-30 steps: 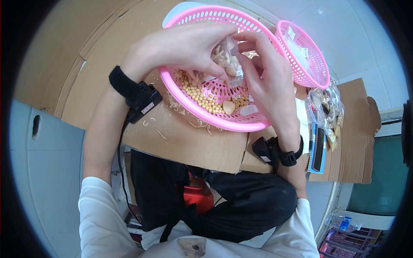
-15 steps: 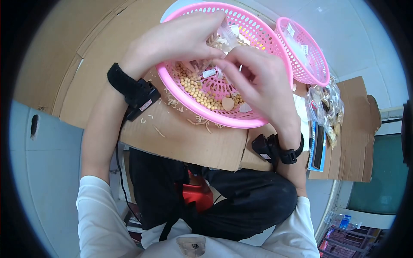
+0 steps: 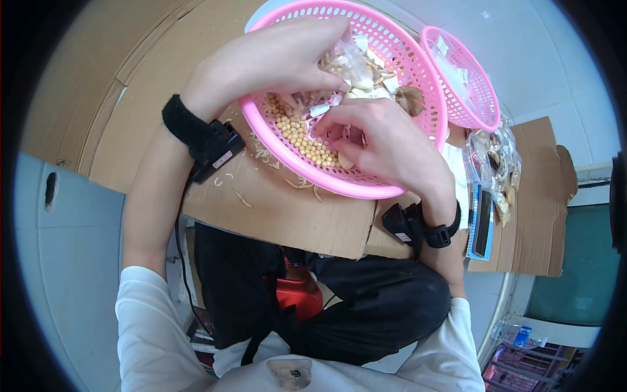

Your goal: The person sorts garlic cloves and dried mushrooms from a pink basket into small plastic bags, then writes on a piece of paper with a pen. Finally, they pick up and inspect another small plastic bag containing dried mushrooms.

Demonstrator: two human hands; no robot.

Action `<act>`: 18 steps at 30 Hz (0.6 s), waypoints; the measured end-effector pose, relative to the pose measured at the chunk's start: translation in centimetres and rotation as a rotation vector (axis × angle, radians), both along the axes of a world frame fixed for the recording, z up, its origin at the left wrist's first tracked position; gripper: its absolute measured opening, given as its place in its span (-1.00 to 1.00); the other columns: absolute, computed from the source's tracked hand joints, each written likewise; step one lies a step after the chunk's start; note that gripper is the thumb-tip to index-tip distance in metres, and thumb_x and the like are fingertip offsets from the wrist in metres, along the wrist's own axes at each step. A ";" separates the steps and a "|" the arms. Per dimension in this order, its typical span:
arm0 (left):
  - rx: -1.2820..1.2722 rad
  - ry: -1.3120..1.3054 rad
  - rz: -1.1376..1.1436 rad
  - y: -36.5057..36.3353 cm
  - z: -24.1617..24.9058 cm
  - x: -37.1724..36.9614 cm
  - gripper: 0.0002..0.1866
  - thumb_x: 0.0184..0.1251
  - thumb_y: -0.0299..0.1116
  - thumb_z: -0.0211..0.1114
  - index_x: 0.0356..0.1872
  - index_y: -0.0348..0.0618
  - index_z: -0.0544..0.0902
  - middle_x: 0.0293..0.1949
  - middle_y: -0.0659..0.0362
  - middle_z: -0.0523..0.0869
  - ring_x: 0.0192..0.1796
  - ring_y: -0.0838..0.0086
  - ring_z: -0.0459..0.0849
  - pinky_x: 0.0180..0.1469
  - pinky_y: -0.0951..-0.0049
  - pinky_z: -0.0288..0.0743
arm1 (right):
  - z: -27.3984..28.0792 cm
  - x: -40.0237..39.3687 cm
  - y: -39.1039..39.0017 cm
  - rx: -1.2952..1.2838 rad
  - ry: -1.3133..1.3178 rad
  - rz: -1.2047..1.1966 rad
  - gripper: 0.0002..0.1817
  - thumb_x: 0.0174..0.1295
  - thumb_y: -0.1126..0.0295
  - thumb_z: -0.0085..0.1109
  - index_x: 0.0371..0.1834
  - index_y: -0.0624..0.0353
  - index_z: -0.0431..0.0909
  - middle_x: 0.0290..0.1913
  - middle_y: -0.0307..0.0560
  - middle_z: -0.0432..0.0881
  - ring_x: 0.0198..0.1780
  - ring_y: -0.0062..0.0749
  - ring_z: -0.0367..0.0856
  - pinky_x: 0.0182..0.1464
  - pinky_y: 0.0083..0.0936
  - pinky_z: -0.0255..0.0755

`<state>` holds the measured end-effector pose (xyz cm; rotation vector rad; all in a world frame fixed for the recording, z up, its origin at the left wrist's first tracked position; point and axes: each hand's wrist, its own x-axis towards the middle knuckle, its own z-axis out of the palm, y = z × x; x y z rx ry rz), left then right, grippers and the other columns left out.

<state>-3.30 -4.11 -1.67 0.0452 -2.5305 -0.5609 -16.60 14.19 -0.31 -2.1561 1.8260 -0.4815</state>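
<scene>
A large pink perforated basket point(image 3: 436, 98) holds yellow soybeans point(image 3: 307, 147), pale dried slices point(image 3: 369, 93) and a brown dried piece point(image 3: 410, 100). My left hand point(image 3: 297, 59) is closed on a clear plastic bag point(image 3: 353, 65) inside the basket, with pale and brownish dried pieces in it. Over the soybeans, my right hand point(image 3: 385, 140) reaches down with its fingers curled inward. What lies between those fingertips, if anything, is hidden. Small white paper labels point(image 3: 319, 109) show beside the bag.
A smaller pink basket point(image 3: 490, 114) with clear bags stands at the upper right. Filled plastic bags point(image 3: 503, 163) and a black object on a blue-edged packet point(image 3: 482, 222) lie to the right. Thin pale shreds point(image 3: 297, 183) are scattered on the cardboard surface point(image 3: 274, 222).
My right hand has moved down from the bag's edge to the soybeans. The bag in my left hand shifted slightly, and more dried slices and the brown piece are visible.
</scene>
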 end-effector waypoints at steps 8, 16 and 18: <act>0.188 -0.125 -0.004 0.9 1.3 0.8 -0.51 0.38 -0.27 0.49 0.02 -0.43 0.43 -0.22 -0.16 0.67 -0.33 0.18 0.81 -0.46 0.29 0.79 | -0.2 -0.3 -0.1 0.014 0.026 0.049 -0.78 0.21 0.52 0.32 -0.11 0.22 0.83 -0.24 0.15 0.83 -0.16 0.04 0.82 0.04 -0.13 0.67; -0.059 0.050 -0.006 -0.4 -0.6 -0.3 -0.47 0.30 -0.25 0.54 0.00 -0.45 0.47 -0.10 -0.23 0.70 -0.03 -0.04 0.76 -0.03 0.08 0.68 | 0.1 0.1 0.1 0.035 0.009 -0.014 -0.82 0.21 0.51 0.33 -0.15 0.22 0.83 -0.26 0.12 0.83 -0.19 0.02 0.83 0.01 -0.15 0.68; -0.039 0.030 -0.010 -0.2 -0.3 -0.4 -0.48 0.30 -0.24 0.54 -0.02 -0.44 0.48 -0.10 -0.23 0.69 -0.05 -0.04 0.76 -0.03 0.08 0.66 | 0.1 0.1 0.2 0.032 0.014 -0.016 -0.83 0.21 0.52 0.33 -0.16 0.23 0.83 -0.27 0.11 0.83 -0.19 0.00 0.83 0.00 -0.16 0.68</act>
